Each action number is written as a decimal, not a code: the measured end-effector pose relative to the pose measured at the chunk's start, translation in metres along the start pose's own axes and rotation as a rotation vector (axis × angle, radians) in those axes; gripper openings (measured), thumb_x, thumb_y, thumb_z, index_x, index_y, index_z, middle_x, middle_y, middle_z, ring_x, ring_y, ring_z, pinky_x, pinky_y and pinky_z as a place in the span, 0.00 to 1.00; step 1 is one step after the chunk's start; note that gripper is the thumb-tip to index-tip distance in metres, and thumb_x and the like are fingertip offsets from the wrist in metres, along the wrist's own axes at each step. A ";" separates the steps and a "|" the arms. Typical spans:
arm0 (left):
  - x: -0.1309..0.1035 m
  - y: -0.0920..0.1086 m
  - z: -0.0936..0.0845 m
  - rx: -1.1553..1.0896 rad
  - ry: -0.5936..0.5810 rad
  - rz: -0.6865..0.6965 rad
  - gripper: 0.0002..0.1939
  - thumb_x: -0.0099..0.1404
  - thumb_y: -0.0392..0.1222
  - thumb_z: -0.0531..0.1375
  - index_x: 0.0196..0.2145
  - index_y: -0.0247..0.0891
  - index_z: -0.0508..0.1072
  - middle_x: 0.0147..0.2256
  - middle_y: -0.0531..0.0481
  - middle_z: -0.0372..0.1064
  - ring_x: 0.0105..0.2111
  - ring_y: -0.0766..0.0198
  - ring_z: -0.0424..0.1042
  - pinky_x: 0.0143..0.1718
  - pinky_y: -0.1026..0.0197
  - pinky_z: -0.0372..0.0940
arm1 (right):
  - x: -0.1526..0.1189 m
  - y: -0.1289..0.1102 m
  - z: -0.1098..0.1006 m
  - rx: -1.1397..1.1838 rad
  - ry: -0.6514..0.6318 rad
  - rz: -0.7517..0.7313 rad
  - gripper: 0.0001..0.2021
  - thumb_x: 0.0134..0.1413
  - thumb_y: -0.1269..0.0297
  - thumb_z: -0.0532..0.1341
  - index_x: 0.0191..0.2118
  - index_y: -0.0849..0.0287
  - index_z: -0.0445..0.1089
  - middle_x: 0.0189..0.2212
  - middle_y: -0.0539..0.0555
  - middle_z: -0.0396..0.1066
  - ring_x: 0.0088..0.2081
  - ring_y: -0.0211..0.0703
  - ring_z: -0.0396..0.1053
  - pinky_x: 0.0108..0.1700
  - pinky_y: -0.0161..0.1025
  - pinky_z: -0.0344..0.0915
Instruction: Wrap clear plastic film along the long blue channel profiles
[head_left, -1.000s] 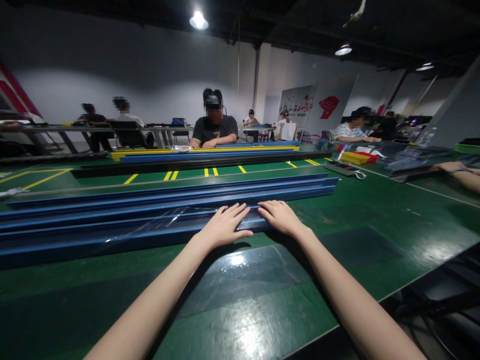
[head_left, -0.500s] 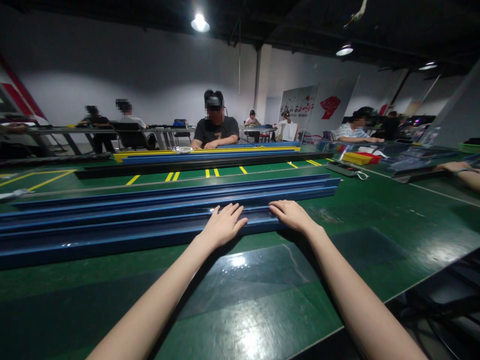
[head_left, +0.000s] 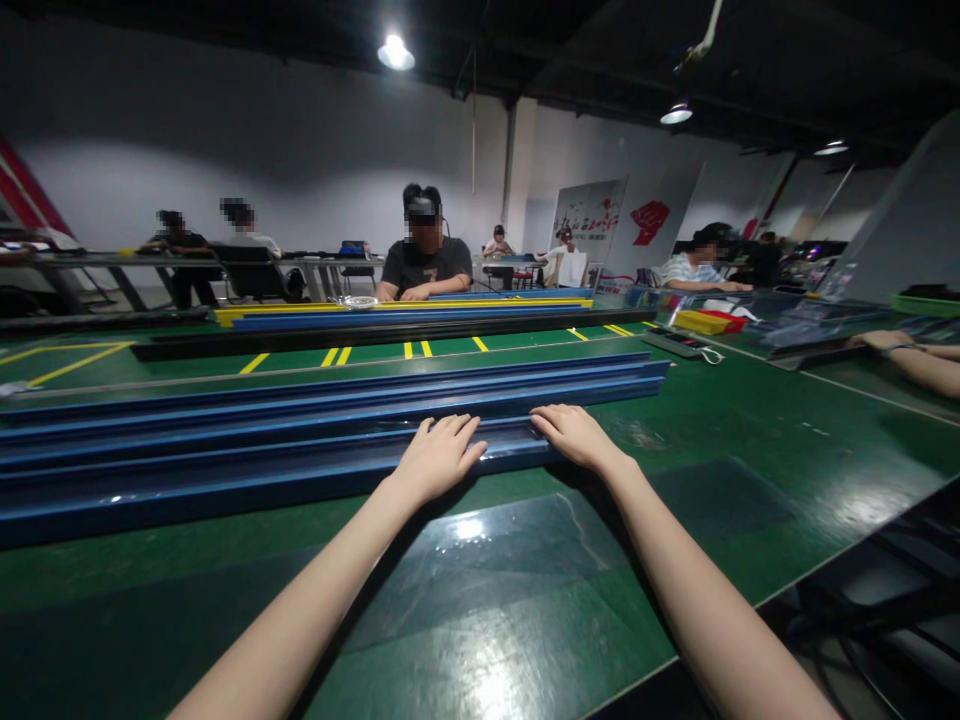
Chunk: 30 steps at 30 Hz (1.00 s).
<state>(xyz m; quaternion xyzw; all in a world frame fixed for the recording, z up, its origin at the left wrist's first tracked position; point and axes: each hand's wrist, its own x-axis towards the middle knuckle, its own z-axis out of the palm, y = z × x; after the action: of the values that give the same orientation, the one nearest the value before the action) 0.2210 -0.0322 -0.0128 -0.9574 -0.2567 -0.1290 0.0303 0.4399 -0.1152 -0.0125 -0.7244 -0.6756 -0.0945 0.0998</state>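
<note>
Left hand [head_left: 441, 458] and right hand [head_left: 576, 436] both on the near long, glossy blue channel-shaped strip [head_left: 225, 478]

So the near strip lies lengthwise on a glossy green table [head_left: 750, 405], running off to the left, with its right end around where the right hand is. A second long blue channel-shaped strip [head_left: 615, 377] lies just beyond it, roughly parallel. Probably lined up like that because things this long only fit neatly side by side.

Grip check: the left hand is palm-down and pretty flat, fingers stretched out, thumb a bit apart, not wrapped around anything. The right one has its fingers bent over the strip, but their undersides are hidden, so can't tell if it's pinching something or just resting. There's a gap between the hands, and that spread looks like a decent way to press evenly and keep the thing steady.

Between the forearms there's a flat clear plastic sheet [head_left: 487, 550], shiny under the lights, and a smoky see-through sheet [head_left: 720, 490] off to the right. Sitting on the near side, they're clear of the strips and easy to reach, I'd guess.

Far side: a long black strip [head_left: 390, 335] and a long yellow strip [head_left: 300, 311], with a person in a dark T-shirt [head_left: 429, 268] behind them.
</note>
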 end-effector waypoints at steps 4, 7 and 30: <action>0.000 0.000 -0.002 -0.013 -0.011 -0.007 0.24 0.65 0.51 0.40 0.54 0.39 0.56 0.54 0.45 0.56 0.53 0.57 0.55 0.52 0.48 0.50 | -0.001 0.000 0.001 0.012 0.013 -0.003 0.20 0.59 0.57 0.41 0.44 0.56 0.67 0.44 0.53 0.68 0.46 0.41 0.64 0.47 0.38 0.55; 0.000 0.001 -0.004 -0.015 -0.025 -0.013 0.24 0.66 0.49 0.39 0.55 0.38 0.56 0.54 0.45 0.56 0.53 0.58 0.55 0.52 0.48 0.50 | -0.003 -0.001 0.000 0.013 0.039 -0.005 0.20 0.59 0.56 0.42 0.47 0.57 0.65 0.47 0.54 0.67 0.48 0.42 0.62 0.48 0.39 0.54; 0.001 -0.009 -0.020 0.014 -0.197 -0.104 0.23 0.64 0.41 0.41 0.56 0.36 0.54 0.57 0.41 0.48 0.56 0.55 0.49 0.53 0.49 0.48 | -0.007 -0.010 -0.018 -0.235 0.287 0.262 0.23 0.59 0.56 0.41 0.26 0.57 0.67 0.26 0.53 0.72 0.30 0.38 0.68 0.29 0.34 0.48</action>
<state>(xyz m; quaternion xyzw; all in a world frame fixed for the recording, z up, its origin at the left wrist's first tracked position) 0.2126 -0.0270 0.0064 -0.9506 -0.3087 -0.0336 0.0049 0.4296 -0.1259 0.0036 -0.7919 -0.5388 -0.2606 0.1212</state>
